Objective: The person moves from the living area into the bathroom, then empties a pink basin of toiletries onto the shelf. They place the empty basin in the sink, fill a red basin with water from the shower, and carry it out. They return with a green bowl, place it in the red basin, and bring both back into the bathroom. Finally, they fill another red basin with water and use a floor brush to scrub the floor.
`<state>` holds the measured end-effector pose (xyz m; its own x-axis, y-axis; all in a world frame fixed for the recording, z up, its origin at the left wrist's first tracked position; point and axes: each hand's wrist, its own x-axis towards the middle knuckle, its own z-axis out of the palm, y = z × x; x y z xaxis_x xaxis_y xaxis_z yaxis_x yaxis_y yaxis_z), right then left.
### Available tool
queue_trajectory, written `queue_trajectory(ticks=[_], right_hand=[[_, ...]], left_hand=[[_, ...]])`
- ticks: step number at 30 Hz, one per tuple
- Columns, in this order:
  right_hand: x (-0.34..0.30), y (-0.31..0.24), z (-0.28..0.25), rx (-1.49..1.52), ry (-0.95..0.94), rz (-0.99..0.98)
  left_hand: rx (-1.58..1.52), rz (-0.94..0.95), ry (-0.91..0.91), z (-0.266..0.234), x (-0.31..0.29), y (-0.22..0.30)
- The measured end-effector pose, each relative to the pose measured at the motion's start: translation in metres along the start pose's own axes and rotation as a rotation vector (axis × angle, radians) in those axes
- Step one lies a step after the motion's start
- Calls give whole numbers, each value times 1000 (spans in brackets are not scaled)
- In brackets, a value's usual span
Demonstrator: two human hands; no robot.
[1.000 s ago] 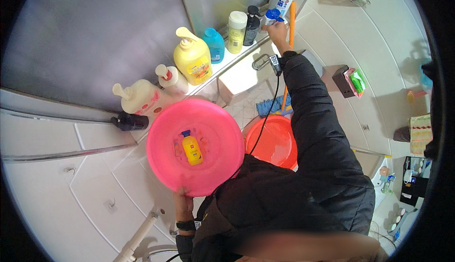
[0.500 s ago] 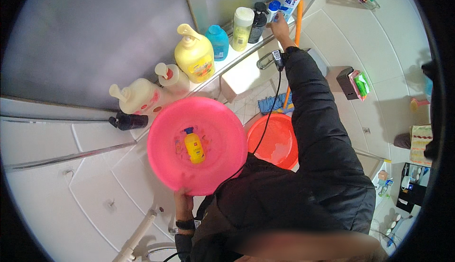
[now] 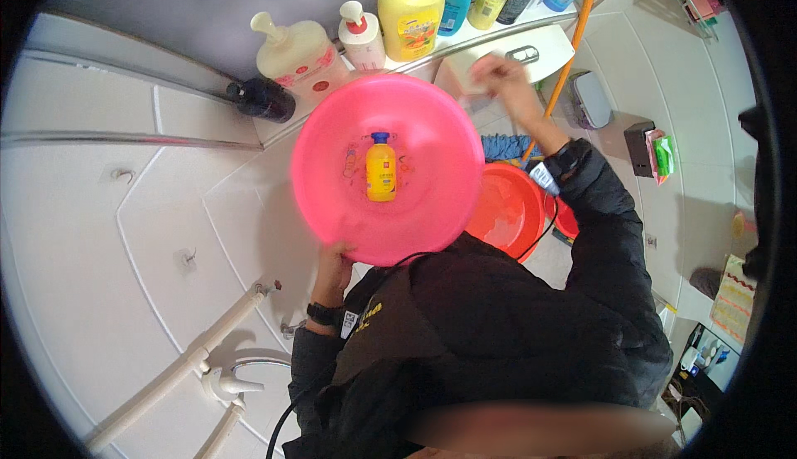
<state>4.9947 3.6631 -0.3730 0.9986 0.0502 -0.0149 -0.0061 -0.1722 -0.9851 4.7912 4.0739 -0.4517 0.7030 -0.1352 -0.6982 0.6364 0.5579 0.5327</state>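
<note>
Bottle point(image 3: 381, 173), yellow with a blue cap, lies label up on the bottom of a pink basin point(image 3: 448, 152), whose raised sides probably keep it from rolling off. The person's left hand point(image 3: 334, 266) grasps the near rim, fingers clasped there, apparently to steady its weight close to the black jacket point(image 3: 498, 318). The right hand point(image 3: 502, 81) hangs beyond the basin's right side, blurred, its fingers loosely released with nothing seen in them. Past the far rim, pump and squeeze bottles point(image 3: 411, 19) line a narrow white ledge point(image 3: 465, 37), likely in single file because it is shallow; whether basin and ledge touch cannot be told. Open room lies leftward, before the white wall point(image 3: 83, 210); rightward, a red basin point(image 3: 525, 197) and an orange pole point(image 3: 570, 52) narrow it.
</note>
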Motion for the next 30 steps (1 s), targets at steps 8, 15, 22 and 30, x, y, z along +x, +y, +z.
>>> queue_trajectory(ticks=[8,15,22,30], right_hand=[[-53,-23,147,-954,-458,237],[-78,4,188,-848,-352,257],[-76,-30,166,-552,-302,209],[-25,-40,-7,-422,460,-76]], left_hand=[[93,22,-4,9,-9,-9],[124,42,-37,21,-17,-16],[144,34,-60,-4,-15,-15],[12,17,-76,-31,-22,-6]])
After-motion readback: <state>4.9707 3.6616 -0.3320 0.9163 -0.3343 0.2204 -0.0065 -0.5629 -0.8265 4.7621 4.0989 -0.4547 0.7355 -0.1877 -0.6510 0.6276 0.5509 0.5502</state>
